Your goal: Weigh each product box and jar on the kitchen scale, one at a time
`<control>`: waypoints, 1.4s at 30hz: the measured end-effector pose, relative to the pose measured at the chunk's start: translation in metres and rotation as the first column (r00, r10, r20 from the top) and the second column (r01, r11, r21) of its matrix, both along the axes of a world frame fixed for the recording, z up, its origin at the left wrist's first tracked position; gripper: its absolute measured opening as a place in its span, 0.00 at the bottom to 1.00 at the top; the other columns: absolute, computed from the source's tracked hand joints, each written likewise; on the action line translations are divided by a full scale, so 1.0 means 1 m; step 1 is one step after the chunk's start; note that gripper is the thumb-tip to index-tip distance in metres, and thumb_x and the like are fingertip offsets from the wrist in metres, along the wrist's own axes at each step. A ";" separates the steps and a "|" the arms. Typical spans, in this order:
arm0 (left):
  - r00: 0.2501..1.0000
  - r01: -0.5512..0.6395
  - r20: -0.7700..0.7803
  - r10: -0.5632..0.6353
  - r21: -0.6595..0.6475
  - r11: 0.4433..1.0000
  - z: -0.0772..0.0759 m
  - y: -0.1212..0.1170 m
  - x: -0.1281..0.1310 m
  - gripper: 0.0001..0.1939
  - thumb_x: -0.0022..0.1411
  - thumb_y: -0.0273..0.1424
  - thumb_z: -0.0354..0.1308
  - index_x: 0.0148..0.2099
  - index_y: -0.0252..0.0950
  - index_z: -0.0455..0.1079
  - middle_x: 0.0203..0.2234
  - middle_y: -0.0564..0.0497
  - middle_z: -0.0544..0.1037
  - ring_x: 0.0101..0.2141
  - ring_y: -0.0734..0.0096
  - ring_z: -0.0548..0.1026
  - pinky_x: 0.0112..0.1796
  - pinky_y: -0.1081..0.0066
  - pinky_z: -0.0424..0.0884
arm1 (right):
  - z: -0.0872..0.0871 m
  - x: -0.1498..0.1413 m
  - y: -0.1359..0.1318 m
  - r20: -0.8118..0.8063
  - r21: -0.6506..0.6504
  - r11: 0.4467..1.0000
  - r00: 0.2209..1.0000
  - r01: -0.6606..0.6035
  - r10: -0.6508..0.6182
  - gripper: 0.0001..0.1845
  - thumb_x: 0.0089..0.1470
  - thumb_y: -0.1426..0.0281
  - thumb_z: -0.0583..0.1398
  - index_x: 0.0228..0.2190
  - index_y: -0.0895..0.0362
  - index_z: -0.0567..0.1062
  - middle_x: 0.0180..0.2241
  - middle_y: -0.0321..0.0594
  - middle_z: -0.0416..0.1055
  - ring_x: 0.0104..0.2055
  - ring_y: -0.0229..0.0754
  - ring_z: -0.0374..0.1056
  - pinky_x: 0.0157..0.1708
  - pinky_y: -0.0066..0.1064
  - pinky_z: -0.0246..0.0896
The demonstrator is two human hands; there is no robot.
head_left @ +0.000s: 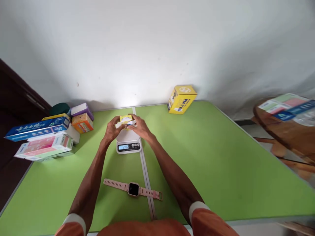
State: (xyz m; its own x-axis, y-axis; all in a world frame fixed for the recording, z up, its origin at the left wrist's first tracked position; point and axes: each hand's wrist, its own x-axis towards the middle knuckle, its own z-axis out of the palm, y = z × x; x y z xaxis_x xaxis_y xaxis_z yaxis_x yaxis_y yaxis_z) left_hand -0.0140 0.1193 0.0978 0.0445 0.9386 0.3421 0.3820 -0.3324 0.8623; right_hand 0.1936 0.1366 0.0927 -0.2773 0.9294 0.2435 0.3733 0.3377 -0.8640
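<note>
A small yellow box is gripped from both sides by my left hand and my right hand. Both hands are closed around it, over the plate of a white digital kitchen scale. The scale's lit display shows digits that look like 246. Whether the box rests on the plate or is held just above it, I cannot tell. Nearer to me lies a pink-strapped smartwatch, stretched out flat with its screen dark.
Several boxes are piled at the left, among them a blue box, a pink box and an orange box. A yellow box stands by the wall. A round wooden table bearing packages is beyond the green table's right edge.
</note>
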 end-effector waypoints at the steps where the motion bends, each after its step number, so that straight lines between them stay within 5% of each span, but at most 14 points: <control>1: 1.000 0.018 -0.005 -0.018 -0.015 1.000 0.003 0.001 0.000 0.26 0.54 0.52 0.76 0.49 0.42 0.81 0.45 0.44 0.88 0.48 0.49 0.84 0.54 0.48 0.79 | 0.003 -0.001 0.000 0.007 -0.004 1.000 1.000 -0.002 0.003 0.28 0.55 0.71 0.72 0.57 0.55 0.79 0.53 0.47 0.81 0.51 0.50 0.76 0.53 0.47 0.77; 4: 0.998 0.057 -0.023 -0.058 -0.039 0.998 0.014 0.003 0.006 0.24 0.54 0.50 0.76 0.47 0.42 0.81 0.43 0.44 0.88 0.45 0.50 0.84 0.49 0.51 0.81 | 0.011 0.009 -0.003 -0.001 -0.007 1.000 1.000 -0.006 0.006 0.18 0.56 0.68 0.72 0.48 0.54 0.80 0.46 0.43 0.83 0.42 0.46 0.75 0.42 0.40 0.77; 8: 0.988 0.155 -0.022 -0.156 -0.042 0.987 0.027 0.007 0.046 0.22 0.55 0.47 0.77 0.47 0.43 0.82 0.45 0.44 0.88 0.44 0.52 0.83 0.47 0.52 0.81 | 0.016 0.055 -0.009 -0.039 -0.003 1.000 0.999 0.023 -0.023 0.17 0.55 0.63 0.70 0.46 0.52 0.78 0.48 0.43 0.84 0.41 0.47 0.77 0.38 0.37 0.75; 13: 0.952 0.304 -0.033 -0.304 -0.009 0.953 0.030 0.031 0.138 0.23 0.56 0.47 0.77 0.49 0.41 0.80 0.46 0.42 0.87 0.45 0.52 0.83 0.44 0.54 0.82 | 0.022 0.142 -0.016 -0.103 0.021 0.983 0.978 0.182 -0.179 0.21 0.52 0.55 0.71 0.45 0.52 0.79 0.45 0.43 0.85 0.43 0.51 0.80 0.40 0.40 0.77; 20: 0.873 0.484 -0.085 -0.481 0.030 0.874 0.016 0.075 0.282 0.18 0.60 0.40 0.75 0.48 0.37 0.80 0.46 0.40 0.85 0.46 0.49 0.83 0.47 0.50 0.83 | 0.017 0.260 -0.025 -0.204 0.035 0.915 0.899 0.403 -0.388 0.26 0.49 0.49 0.73 0.44 0.51 0.80 0.47 0.45 0.86 0.45 0.55 0.81 0.42 0.45 0.79; 27: 0.862 0.498 -0.129 -0.489 0.042 0.866 -0.005 0.106 0.379 0.20 0.65 0.40 0.71 0.54 0.36 0.78 0.50 0.37 0.84 0.50 0.48 0.82 0.50 0.50 0.82 | -0.004 0.330 -0.004 -0.223 0.068 0.819 0.809 0.570 -0.544 0.28 0.47 0.44 0.72 0.39 0.51 0.78 0.44 0.47 0.85 0.44 0.55 0.79 0.39 0.44 0.77; 35: 0.869 0.491 -0.092 -0.487 0.030 0.871 -0.019 0.130 0.415 0.28 0.67 0.43 0.69 0.64 0.35 0.73 0.58 0.31 0.78 0.58 0.39 0.78 0.60 0.41 0.76 | -0.026 0.364 0.052 -0.228 0.069 0.742 0.734 0.667 -0.639 0.25 0.47 0.47 0.69 0.38 0.52 0.76 0.44 0.49 0.85 0.45 0.56 0.78 0.44 0.47 0.75; 42: 0.853 0.518 -0.114 -0.509 0.065 0.853 -0.038 0.128 0.396 0.35 0.65 0.41 0.70 0.70 0.39 0.67 0.61 0.33 0.76 0.60 0.40 0.77 0.61 0.39 0.76 | -0.033 0.371 0.110 -0.150 0.039 0.847 0.841 0.530 -0.519 0.17 0.47 0.59 0.68 0.39 0.53 0.79 0.41 0.43 0.85 0.44 0.52 0.77 0.50 0.45 0.73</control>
State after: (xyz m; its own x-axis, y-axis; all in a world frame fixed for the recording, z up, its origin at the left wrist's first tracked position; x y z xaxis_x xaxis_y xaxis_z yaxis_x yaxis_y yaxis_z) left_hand 0.3824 0.2471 0.0595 0.5459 0.7389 0.3950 0.2092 -0.5767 0.7897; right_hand 0.5647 0.2461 0.0597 0.2849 0.9042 0.3182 0.4006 0.1893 -0.8965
